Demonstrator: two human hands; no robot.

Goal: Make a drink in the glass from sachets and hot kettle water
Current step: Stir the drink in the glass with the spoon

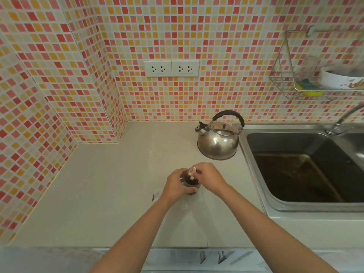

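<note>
A clear glass (pixel 192 186) with dark brown liquid stands on the beige counter (pixel 110 194), a little in front of the steel kettle (pixel 217 141). My left hand (pixel 174 186) grips the glass from its left side. My right hand (pixel 209 177) is above the glass rim and pinches a thin white stick-like thing (pixel 193 172) that dips into the glass; whether it is a sachet or a stirrer I cannot tell. The kettle has a black handle, and its spout points left.
A steel sink (pixel 307 166) with brownish water lies to the right, with a tap (pixel 342 119) at its back. A wire rack (pixel 315 75) on the tiled wall holds a bowl and sponges. Two wall sockets (pixel 171 68) sit above the counter. Small scraps (pixel 155 194) lie left of the glass.
</note>
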